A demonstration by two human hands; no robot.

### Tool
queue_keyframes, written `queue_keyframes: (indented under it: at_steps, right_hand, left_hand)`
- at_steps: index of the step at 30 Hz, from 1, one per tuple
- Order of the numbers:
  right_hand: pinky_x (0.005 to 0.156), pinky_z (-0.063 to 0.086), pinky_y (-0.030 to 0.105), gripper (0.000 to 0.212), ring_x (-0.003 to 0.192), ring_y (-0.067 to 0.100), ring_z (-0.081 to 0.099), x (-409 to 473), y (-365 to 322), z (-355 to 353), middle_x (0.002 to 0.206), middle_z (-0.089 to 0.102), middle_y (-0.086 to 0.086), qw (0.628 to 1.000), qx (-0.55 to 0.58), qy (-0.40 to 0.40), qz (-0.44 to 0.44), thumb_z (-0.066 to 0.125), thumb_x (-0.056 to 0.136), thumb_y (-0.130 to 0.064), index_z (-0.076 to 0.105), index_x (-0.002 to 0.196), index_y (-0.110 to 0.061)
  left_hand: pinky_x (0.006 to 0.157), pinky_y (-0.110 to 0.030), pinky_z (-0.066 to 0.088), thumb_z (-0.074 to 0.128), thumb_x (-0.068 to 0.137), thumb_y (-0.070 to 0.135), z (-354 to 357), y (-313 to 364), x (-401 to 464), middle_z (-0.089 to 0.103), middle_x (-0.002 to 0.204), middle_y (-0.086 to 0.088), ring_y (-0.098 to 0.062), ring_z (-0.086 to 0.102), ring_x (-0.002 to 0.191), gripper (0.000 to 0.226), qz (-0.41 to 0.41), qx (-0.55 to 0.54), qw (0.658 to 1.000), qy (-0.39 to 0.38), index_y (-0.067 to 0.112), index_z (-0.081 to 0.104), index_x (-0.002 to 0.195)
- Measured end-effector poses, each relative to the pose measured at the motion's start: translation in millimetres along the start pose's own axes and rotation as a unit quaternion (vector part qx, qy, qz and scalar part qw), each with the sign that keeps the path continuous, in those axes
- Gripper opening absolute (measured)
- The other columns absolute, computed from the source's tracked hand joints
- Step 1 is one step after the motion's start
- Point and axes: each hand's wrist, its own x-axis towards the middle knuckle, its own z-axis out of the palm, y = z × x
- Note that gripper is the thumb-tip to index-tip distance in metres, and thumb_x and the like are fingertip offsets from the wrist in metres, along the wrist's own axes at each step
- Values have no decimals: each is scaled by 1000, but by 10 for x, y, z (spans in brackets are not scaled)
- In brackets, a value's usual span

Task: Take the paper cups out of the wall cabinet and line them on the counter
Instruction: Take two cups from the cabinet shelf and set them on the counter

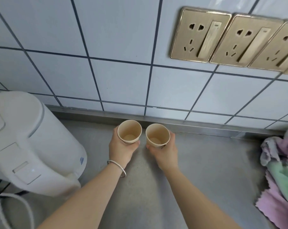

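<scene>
Two bare arms reach out over the grey counter (206, 171). A silver bangle (117, 167) sits on the left wrist. The left hand (121, 150) wraps its fingers round the left paper cup (129, 131). The right hand (166, 150) wraps round the right paper cup (157, 136). Both cups stand side by side, close but apart, near the back edge. A white kettle (32, 142) stands at the left, crumpled cloths (282, 166) at the right. Behind is the tiled wall (106, 47) with gold sockets (201, 35).

tan cups (129, 131), wht kettle (35, 142), gold sockets (200, 34)
</scene>
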Motion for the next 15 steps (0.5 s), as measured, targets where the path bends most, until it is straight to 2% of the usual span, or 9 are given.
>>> queue_keyframes:
  at_steps: [4,6,8,10,13,15]
  right_hand:
    - [93,47,32,75,112,17,55,-61,72,8,123,55,-3,1000,-15,6,-14,77,69,-21,37,132,-23]
    - [97,46,36,78,115,18,51,-145,85,-40,125,51,1,999,-31,25,-1,75,71,-24,35,137,-18]
    - [92,46,35,76,114,20,51,-244,76,-140,122,49,3,998,-39,46,29,71,75,-24,33,140,-16]
    - [86,46,33,66,109,22,54,-382,69,-239,117,52,4,995,-40,60,64,66,77,-21,37,136,-15]
    - [77,40,29,48,92,20,56,-715,19,-473,102,58,2,990,-6,76,116,60,82,-21,46,127,-14]
    - [78,42,31,43,88,20,54,-868,-16,-596,87,55,-3,988,-5,76,135,56,86,-26,45,126,-14]
  left_hand:
    - [93,-30,48,85,56,8,-6,-90,-26,59,122,-2,-17,59,106,81,-4,-19,1000,-23,23,43,124]
    - [99,-35,47,85,55,5,-28,-139,-87,53,128,-9,-22,57,112,85,-24,-9,1000,-17,13,41,128]
    - [94,-39,48,83,59,5,-42,-113,-222,50,123,-17,-30,56,107,79,-62,29,997,20,1,42,127]
    - [85,-37,47,78,65,6,-113,-66,-451,54,113,-21,-37,59,100,60,-90,40,994,46,-4,49,117]
    - [77,-25,40,69,76,12,-199,135,-893,62,95,-7,-30,61,97,32,-99,66,991,-66,8,56,105]
    - [74,-22,38,65,80,12,-163,249,-1079,62,88,-1,-27,62,96,20,-77,78,986,-128,14,57,98]
